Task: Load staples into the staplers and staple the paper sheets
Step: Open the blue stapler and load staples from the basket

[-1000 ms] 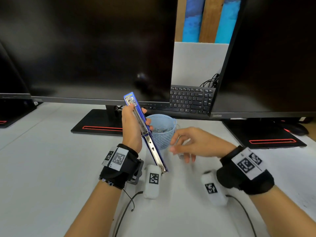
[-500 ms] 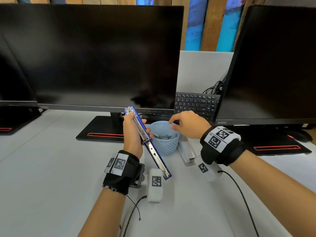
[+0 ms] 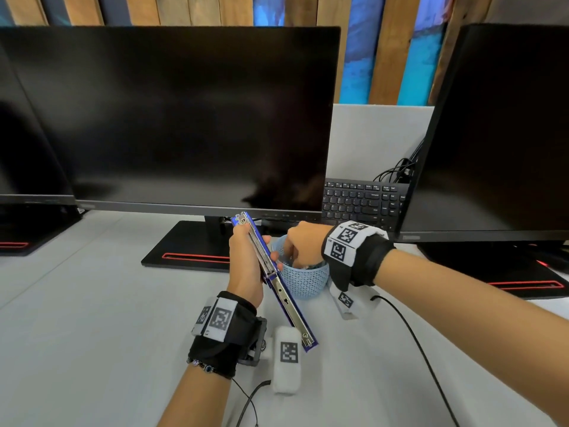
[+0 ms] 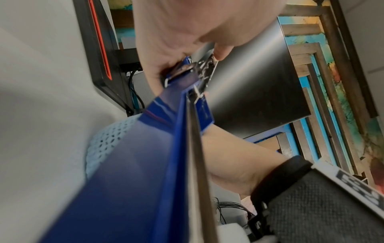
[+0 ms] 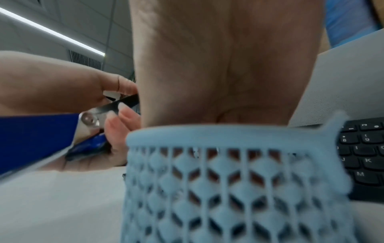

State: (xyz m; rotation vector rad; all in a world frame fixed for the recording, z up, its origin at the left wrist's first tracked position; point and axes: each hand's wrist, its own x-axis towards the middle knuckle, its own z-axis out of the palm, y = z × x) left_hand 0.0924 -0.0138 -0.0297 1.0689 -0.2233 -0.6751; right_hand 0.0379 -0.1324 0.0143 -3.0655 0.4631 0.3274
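- My left hand (image 3: 246,266) is wrapped round a long blue stapler (image 3: 277,285), thumb on one side and fingers on the other, clamped near its upper end.
- The stapler is swung open into one long straight bar: glossy blue plastic down the back, a bright metal channel with rivets and small holes along the front. It slants with its top end towards the far edge of the worktop (image 3: 92,303) and its lower end towards the near edge, above a white tagged block (image 3: 287,360).
- The left wrist view shows the blue body (image 4: 133,164) as smooth and shiny, with the thin steel rail running up to the hinge under my thumb.
- My right hand (image 3: 303,245) dips fingers-down into a small pale blue basket (image 3: 304,282); the fingertips are hidden inside, so I cannot tell whether they are closed on anything.
- The basket (image 5: 228,180) is a round plastic cup with a lattice wall of diamond-shaped holes and a plain smooth rim. It stands on the matt grey-white worktop, just right of the stapler, in front of a black monitor base (image 3: 191,245) with a red stripe.
- A black keyboard (image 3: 360,201) lies behind it, towards the far edge.
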